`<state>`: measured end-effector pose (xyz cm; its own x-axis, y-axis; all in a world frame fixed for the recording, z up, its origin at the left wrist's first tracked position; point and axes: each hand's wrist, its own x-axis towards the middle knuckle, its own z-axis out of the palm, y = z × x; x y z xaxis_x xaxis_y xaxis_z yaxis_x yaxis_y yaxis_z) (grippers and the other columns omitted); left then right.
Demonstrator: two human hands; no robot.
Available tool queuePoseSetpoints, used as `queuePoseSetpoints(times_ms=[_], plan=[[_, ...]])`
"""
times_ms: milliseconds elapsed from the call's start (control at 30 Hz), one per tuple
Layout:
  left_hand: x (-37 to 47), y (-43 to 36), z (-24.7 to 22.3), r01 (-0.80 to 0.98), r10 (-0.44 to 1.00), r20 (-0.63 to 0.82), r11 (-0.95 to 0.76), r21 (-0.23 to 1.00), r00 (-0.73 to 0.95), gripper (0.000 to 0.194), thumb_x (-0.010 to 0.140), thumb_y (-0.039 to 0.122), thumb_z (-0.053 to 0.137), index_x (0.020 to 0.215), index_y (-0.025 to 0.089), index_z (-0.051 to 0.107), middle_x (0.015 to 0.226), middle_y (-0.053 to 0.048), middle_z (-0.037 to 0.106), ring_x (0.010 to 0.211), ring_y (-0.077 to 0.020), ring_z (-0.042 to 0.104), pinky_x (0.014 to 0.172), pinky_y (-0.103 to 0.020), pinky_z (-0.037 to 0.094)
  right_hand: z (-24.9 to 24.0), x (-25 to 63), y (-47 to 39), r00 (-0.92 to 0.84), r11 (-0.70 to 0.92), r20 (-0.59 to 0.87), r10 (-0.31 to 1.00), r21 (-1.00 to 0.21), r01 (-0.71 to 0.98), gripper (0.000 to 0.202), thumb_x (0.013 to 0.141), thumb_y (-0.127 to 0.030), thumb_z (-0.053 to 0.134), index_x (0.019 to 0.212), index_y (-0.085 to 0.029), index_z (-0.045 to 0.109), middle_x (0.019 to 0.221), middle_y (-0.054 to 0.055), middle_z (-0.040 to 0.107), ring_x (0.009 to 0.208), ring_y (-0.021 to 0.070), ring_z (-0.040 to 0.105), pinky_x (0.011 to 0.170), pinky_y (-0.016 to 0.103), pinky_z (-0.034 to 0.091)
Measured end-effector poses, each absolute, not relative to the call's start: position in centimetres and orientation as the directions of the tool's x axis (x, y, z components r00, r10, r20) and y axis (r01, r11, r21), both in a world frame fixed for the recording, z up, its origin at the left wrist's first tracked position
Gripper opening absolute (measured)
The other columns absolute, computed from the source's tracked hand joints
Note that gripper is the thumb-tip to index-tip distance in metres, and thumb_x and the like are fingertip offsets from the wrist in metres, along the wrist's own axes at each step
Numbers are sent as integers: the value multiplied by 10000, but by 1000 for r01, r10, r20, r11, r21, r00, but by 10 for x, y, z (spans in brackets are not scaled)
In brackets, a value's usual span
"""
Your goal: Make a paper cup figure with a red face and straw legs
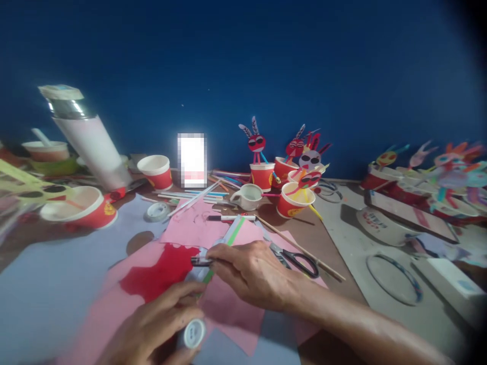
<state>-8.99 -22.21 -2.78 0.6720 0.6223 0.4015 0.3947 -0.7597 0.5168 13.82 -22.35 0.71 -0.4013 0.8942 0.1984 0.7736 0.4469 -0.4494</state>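
My left hand is at the bottom centre, its fingers curled round a white tube with a round end. Its fingertips reach the lower end of a pale strip with a green stripe. My right hand is over the strip, fingers closed on a small black pen-like thing; most of it is hidden. Beneath lie pink paper sheets and a cut red paper piece. Black-handled scissors rest just beyond my right wrist, near a thin wooden stick.
A white flask leans in view at left. Red paper cups with paper-face figures stand at the back and right. A small white jug, a black-and-white marker, a tape roll and a phone are around.
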Motion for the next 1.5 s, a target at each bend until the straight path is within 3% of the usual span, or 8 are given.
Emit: queuePoseSetpoints(times_ms=[233, 400, 633, 800, 1000, 1133, 1267, 1500], plan=[[-89, -223, -16, 355, 601, 234, -695, 626, 764, 178, 829, 149, 488, 950, 235, 585, 919, -41, 593, 677, -114, 600, 616, -197, 499, 12, 146, -212, -223, 212, -89, 971, -115, 970, 336, 922, -291, 448, 1202, -133, 543, 762, 118, 717, 666, 272, 685, 514, 283, 390], [-91, -224, -15, 362, 608, 163, -644, 674, 777, 186, 816, 138, 514, 958, 237, 581, 886, -24, 558, 725, -137, 581, 642, -236, 481, 20, 158, -214, -292, 291, -140, 946, -28, 956, 343, 799, 12, 385, 994, -152, 615, 858, 109, 699, 751, 237, 678, 564, 283, 432], [-91, -223, -16, 332, 589, 164, -639, 694, 792, 201, 829, 103, 509, 970, 235, 562, 870, -12, 586, 738, -128, 580, 651, -226, 467, 24, 163, -207, -208, 215, -119, 971, 46, 976, 372, 888, -108, 376, 1208, -214, 535, 833, 91, 711, 725, 272, 686, 533, 304, 449], [-93, -222, -20, 308, 586, 227, -671, 675, 778, 230, 796, 78, 516, 964, 229, 562, 839, -6, 602, 694, -125, 586, 632, -218, 478, 48, 176, -215, -196, 179, -21, 980, -320, 930, 394, 880, -98, 404, 1246, -167, 534, 971, 111, 698, 819, 225, 675, 655, 304, 494], [-92, -223, -15, 336, 611, 194, -641, 690, 768, 135, 841, 111, 530, 918, 216, 565, 794, 0, 599, 682, -122, 563, 624, -215, 454, 60, 173, -233, -344, 246, -29, 938, -644, 724, 420, 947, -176, 402, 1346, -305, 427, 572, -61, 620, 448, 93, 592, 502, 195, 473], [-93, -221, -14, 311, 581, 195, -654, 689, 790, 169, 844, 120, 552, 981, 218, 572, 823, -10, 606, 703, -130, 563, 629, -225, 449, 50, 173, -225, -414, 109, 58, 909, -989, 102, 186, 957, -237, 416, 1061, -236, 570, 829, -1, 662, 507, 74, 627, 437, 163, 446], [-93, -221, -16, 274, 568, 231, -664, 696, 790, 169, 849, 121, 557, 995, 202, 579, 835, -23, 606, 718, -137, 565, 643, -235, 456, 51, 182, -216, -426, -40, 139, 894, -922, -386, 172, 904, -289, 485, 1046, -222, 557, 925, 43, 705, 705, 156, 694, 483, 198, 488], [-90, -219, -15, 240, 535, 281, -706, 666, 796, 126, 857, 154, 569, 977, 180, 601, 808, -35, 628, 706, -143, 588, 630, -237, 472, 42, 177, -219, -184, 145, 214, 959, -933, -328, 159, 875, -339, 584, 992, -236, 556, 838, 22, 709, 631, 143, 653, 485, 214, 474]])
